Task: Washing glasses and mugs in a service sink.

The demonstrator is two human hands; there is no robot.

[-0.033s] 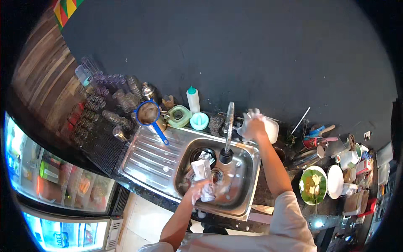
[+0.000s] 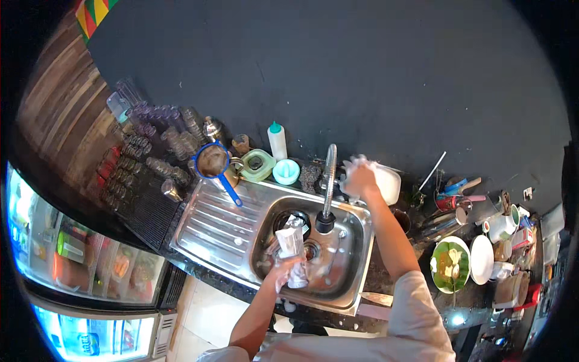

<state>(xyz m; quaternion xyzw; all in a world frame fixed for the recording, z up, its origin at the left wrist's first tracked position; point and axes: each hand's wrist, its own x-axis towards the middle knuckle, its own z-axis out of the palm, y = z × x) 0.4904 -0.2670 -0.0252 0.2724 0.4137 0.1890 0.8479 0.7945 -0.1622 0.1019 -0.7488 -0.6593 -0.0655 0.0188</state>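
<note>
My left hand (image 2: pixel 283 271) is closed around a pale, shiny, oblong container (image 2: pixel 292 241) streaked with foam. It holds this tilted over the left part of the steel sink (image 2: pixel 350 265), where a dark round dish (image 2: pixel 300 224) lies beneath. Behind the sink's right rear corner is my right hand (image 2: pixel 360 180), beside a white rectangular tub (image 2: pixel 388 184). White suds cover its curled fingers, and what they hold, if anything, is hidden. Between my hands stands the flexible metal tap (image 2: pixel 330 181).
Left of the basin, a ribbed drainboard (image 2: pixel 220 232) carries the handle end of a blue strainer (image 2: pixel 212 161). A squeeze bottle (image 2: pixel 277 142), a turquoise bowl (image 2: pixel 286 172) and a green container (image 2: pixel 257 165) line the back. Glasses crowd the left; a leaf-lined plate (image 2: pixel 440 280) sits right.
My right hand has shifted slightly to the left beside the white tub. My left hand and the container it holds stay almost in place.
</note>
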